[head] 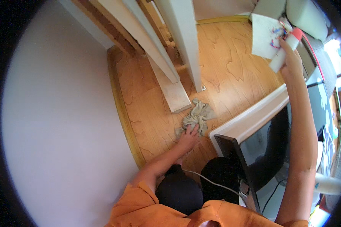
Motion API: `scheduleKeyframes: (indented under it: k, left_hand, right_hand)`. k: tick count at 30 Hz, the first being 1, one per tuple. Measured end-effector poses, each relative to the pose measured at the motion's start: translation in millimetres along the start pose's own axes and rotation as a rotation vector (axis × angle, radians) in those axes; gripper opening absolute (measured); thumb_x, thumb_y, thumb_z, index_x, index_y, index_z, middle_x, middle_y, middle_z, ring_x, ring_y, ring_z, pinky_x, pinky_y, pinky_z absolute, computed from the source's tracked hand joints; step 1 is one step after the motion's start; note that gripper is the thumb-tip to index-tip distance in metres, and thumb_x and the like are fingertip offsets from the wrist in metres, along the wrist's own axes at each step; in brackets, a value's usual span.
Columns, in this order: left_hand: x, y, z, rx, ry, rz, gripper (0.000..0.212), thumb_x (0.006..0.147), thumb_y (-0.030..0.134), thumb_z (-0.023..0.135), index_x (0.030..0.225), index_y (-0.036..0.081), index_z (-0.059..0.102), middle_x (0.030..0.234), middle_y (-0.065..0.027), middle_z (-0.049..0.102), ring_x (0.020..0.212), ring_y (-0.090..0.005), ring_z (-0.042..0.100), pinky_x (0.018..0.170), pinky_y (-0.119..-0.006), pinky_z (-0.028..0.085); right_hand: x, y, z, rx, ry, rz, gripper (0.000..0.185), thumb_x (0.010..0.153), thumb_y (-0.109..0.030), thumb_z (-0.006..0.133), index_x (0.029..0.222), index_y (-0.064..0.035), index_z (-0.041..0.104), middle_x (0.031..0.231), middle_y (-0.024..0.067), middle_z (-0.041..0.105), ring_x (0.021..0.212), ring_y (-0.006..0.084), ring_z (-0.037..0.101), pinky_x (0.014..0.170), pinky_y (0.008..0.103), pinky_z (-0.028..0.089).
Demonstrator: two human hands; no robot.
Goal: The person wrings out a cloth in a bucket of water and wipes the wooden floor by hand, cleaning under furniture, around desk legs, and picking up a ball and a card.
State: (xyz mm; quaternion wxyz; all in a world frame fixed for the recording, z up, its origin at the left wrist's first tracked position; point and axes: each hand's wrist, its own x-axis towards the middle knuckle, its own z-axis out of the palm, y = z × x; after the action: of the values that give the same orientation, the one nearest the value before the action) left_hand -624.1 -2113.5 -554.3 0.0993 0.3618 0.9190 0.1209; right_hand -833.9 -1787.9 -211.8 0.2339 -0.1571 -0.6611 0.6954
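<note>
My left hand rests with its fingers spread on a crumpled greenish-grey cloth lying on the wood-patterned floor. Just beyond the cloth is the end of a pale board. On the right my other arm is stretched forward, and my right hand is closed around a white cylinder with a pinkish-red end. That hand is above or beside a white sheet or board, on which small coloured pieces, maybe wires or scraps, lie; what exactly they are is unclear.
A white upright post and wooden beams stand ahead. To the left runs a plain wall with a yellow wooden baseboard. A dark glossy panel in a pale-edged unit is close on my right. A white cable crosses near my knees.
</note>
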Motion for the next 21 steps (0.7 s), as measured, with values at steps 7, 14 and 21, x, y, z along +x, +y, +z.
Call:
scheduleKeyframes:
  k: [7, 14, 21]
  left_hand:
    - [90.1, -26.6, 34.8, 0.34, 0.005, -0.215, 0.043, 0.079, 0.012, 0.053, 0.119, -0.004, 0.049, 0.127, -0.0191, 0.038, 0.112, -0.0358, 0.04, 0.08, -0.042, 0.046]
    - [189.6, -20.9, -50.5, 0.367, -0.057, -0.402, 0.034, 0.077, 0.015, 0.053, 0.103, -0.006, 0.061, 0.115, -0.0228, 0.047, 0.097, -0.0298, 0.048, 0.081, -0.034, 0.041]
    - [156.9, 2.0, -72.0, 0.51, 0.075, -0.25, 0.042, 0.083, 0.023, 0.05, 0.115, -0.002, 0.057, 0.127, -0.0198, 0.042, 0.115, -0.0346, 0.041, 0.09, -0.056, 0.035]
  right_hand:
    - [-13.6, 22.1, 25.6, -0.189, -0.108, -0.041, 0.032, 0.078, -0.023, 0.068, 0.102, -0.0033, 0.058, 0.086, 0.0036, 0.06, 0.075, 0.0131, 0.056, 0.065, 0.0287, 0.045]
    - [-10.4, 15.3, 12.3, -0.433, -0.099, -0.108, 0.031, 0.08, -0.026, 0.066, 0.101, -0.0037, 0.06, 0.083, 0.0022, 0.061, 0.072, 0.0104, 0.055, 0.064, 0.0262, 0.043]
    - [-7.0, 15.1, 8.1, -0.46, -0.162, -0.18, 0.03, 0.083, -0.026, 0.064, 0.103, -0.0042, 0.06, 0.085, 0.0016, 0.06, 0.074, 0.0084, 0.053, 0.066, 0.0247, 0.042]
